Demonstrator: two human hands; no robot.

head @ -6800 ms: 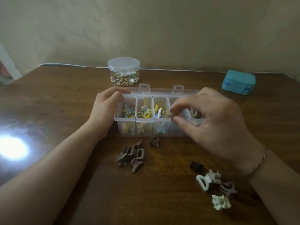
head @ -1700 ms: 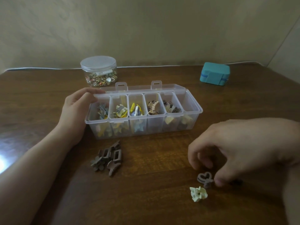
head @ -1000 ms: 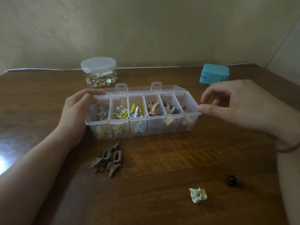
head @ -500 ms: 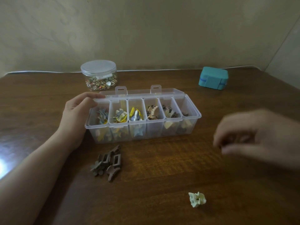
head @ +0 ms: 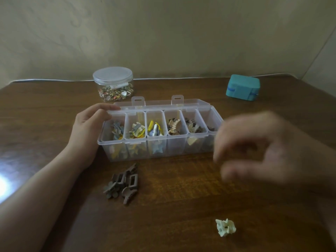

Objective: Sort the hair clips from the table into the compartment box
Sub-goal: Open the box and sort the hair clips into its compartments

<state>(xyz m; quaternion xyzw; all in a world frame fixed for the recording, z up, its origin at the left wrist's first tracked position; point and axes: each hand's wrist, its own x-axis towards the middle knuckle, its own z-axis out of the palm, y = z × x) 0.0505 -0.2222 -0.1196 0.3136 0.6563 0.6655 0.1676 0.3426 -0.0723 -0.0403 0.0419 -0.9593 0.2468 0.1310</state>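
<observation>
Hands: our left hand (head: 87,124) holds the compartment box (head: 160,140) by its end; our right hand (head: 263,150) is blurred, fingers curled, contents we cannot tell.
Clips: pale clip (head: 225,227) and brown clips (head: 123,182) lie on the surface (head: 181,206).
Handling: probably light, stiff, springy; we pinch the body.

clear compartment box (head: 160,140), brown clips (head: 123,182), cream clip (head: 225,227), teal case (head: 242,87)

- One camera on my head, looking forward and down across the table (head: 54,115) toward the wall (head: 163,33).
- Close over my hands; no second view.
</observation>
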